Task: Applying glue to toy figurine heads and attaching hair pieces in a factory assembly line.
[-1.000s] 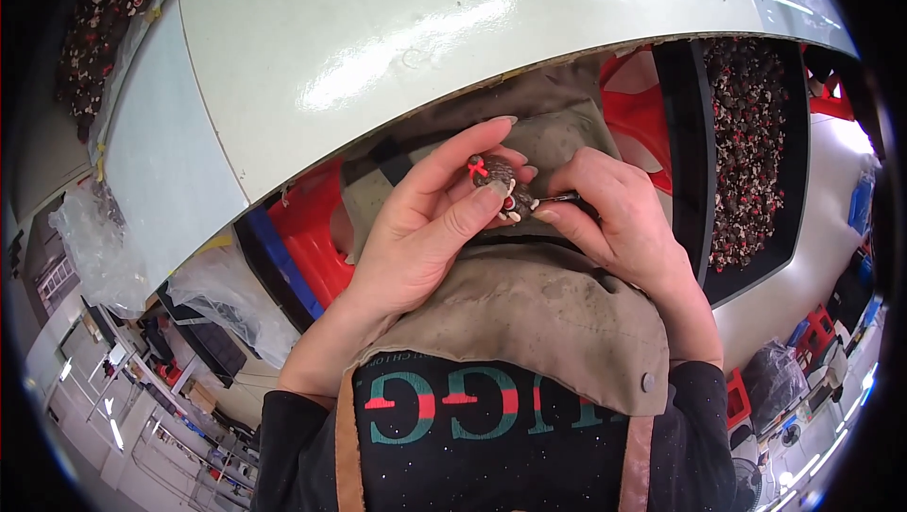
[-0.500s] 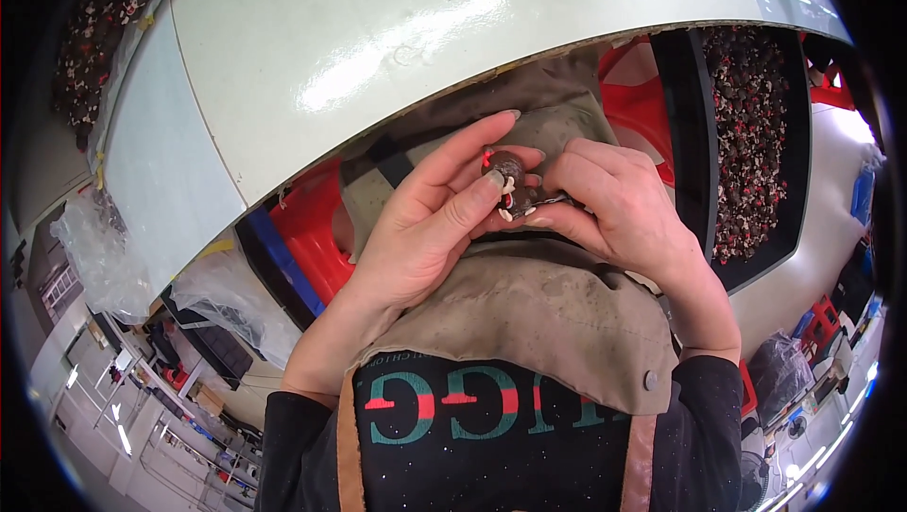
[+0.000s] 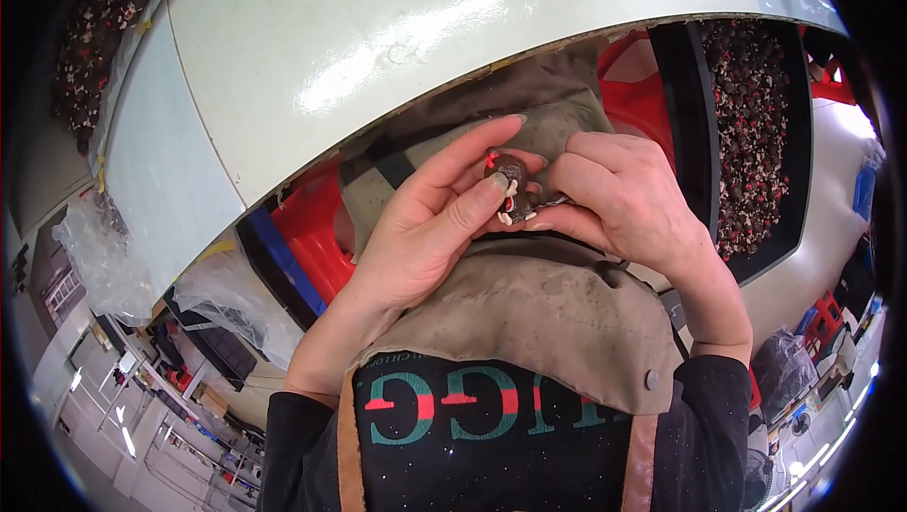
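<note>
A small dark brown figurine point(image 3: 511, 168) with red and cream-white parts is held above my lap. My left hand point(image 3: 430, 219) grips it between thumb and fingers, with the thumb pressed on its side. Close beside it, my right hand point(image 3: 628, 191) is closed in a pinch against the figurine's lower right end. A thin, dark and shiny edge point(image 3: 556, 200) shows at the right fingertips; whether it is part of the figurine or a separate small tool, I cannot tell. The right fingers hide most of it.
A glossy white table point(image 3: 397, 49) curves in front of me. To the right stands a black crate point(image 3: 694, 106) full of similar small figurines point(image 3: 751, 134). More figurines point(image 3: 104, 30) lie at the far left, near clear plastic bags point(image 3: 109, 257). My brown apron point(image 3: 529, 299) covers my lap.
The figurine has turned slightly between my fingers. My right hand and forearm have shifted a little to the right; my left hand has barely moved.
</note>
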{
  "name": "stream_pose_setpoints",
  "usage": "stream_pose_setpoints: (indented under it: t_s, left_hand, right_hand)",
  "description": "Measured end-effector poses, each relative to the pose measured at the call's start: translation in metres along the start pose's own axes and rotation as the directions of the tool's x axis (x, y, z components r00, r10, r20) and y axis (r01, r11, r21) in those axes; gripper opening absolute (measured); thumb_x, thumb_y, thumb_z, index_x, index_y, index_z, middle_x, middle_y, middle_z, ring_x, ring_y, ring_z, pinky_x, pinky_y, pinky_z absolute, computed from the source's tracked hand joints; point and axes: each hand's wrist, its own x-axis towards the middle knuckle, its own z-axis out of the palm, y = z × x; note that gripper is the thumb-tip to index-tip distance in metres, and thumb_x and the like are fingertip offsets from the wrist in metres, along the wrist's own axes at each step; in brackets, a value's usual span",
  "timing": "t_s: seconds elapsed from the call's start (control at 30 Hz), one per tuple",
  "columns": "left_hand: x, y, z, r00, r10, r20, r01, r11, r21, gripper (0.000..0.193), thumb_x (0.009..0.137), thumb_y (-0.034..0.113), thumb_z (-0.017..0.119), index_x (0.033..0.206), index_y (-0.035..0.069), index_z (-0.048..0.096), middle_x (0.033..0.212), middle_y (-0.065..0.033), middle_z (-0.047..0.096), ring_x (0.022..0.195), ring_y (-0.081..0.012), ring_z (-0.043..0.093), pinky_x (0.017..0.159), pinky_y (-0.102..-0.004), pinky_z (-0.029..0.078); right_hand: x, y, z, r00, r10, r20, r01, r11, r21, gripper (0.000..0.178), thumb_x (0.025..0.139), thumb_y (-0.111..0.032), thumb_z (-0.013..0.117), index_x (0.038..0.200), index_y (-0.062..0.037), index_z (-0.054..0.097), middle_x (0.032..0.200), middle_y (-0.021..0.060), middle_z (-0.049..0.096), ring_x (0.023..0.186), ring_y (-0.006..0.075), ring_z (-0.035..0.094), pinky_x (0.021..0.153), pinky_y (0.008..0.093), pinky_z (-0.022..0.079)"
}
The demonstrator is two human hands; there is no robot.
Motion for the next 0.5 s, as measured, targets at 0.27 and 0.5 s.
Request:
stream_pose_setpoints:
  t_s: [0.27, 0.5]
  left_hand:
    - [0.0000, -0.0006, -0.0002, 0.999, -0.012, 0.031, 0.012, 1.000, 0.023, 0.045, 0.096, 0.013, 0.047, 0.139, 0.008, 0.035, 0.123, -0.0103, 0.052, 0.105, -0.0131, 0.054, 0.090, -0.0272, 0.047]
    - [0.0001, 0.0006, 0.0004, 1.000, -0.003, 0.022, 0.002, 1.000, 0.028, 0.045, 0.096, 0.012, 0.047, 0.139, 0.008, 0.035, 0.123, -0.0103, 0.052, 0.105, -0.0130, 0.054, 0.090, -0.0271, 0.046]
  right_hand:
    - [-0.0006, 0.0015, -0.0018, 0.997, -0.067, 0.037, 0.069, 0.997, -0.042, 0.037, 0.072, -0.041, 0.068, 0.069, -0.0078, 0.051, 0.061, 0.0045, 0.042, 0.053, 0.0240, 0.048, 0.048, 0.0349, 0.038]
    - [0.0005, 0.0036, -0.0008, 0.998, -0.058, 0.024, 0.058, 0.998, -0.009, 0.038, 0.072, -0.041, 0.067, 0.069, -0.0073, 0.050, 0.061, 0.0046, 0.042, 0.052, 0.0240, 0.048, 0.048, 0.0350, 0.038]
